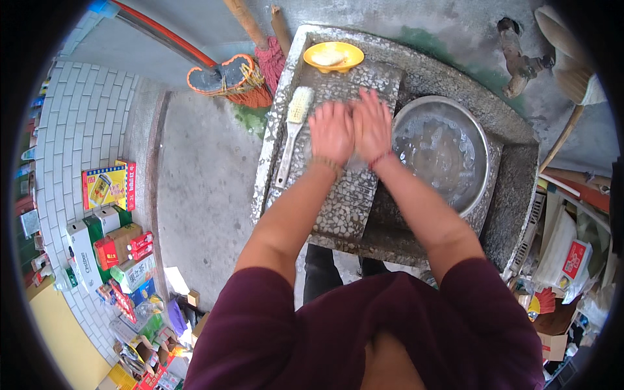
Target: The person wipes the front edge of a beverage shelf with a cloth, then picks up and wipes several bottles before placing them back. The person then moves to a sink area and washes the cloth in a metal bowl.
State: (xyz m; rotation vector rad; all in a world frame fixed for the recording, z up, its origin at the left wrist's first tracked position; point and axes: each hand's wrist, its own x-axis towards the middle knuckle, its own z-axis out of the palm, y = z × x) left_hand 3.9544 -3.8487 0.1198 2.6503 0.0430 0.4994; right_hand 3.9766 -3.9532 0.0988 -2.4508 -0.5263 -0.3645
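Side by side, my left hand (333, 132) and my right hand (371, 126) lie palms down over the ribbed terrazzo washboard slab (343, 200) of a stone sink, touching or nearly so. Both are slightly blurred. Something pale and wet shows between the wrists; what lies under the palms is hidden. A scrubbing brush (294, 134) with pale bristles, bristles up, rests left of my left hand. Beyond the hands, a yellow soap dish (333, 57) holds a pale bar of soap (328, 59). Right of my right hand, a round metal basin (480, 183) of cloudy, sudsy water sits in the sink's hollow.
The raised sink rim (265, 161) borders the slab. Mops (251, 95) lean at the wall beyond its left corner. A pipe (516, 63) juts from the wall at upper right. Cartons (92, 248) stand along the tiled wall at left; stacked clutter (560, 248) fills the right side.
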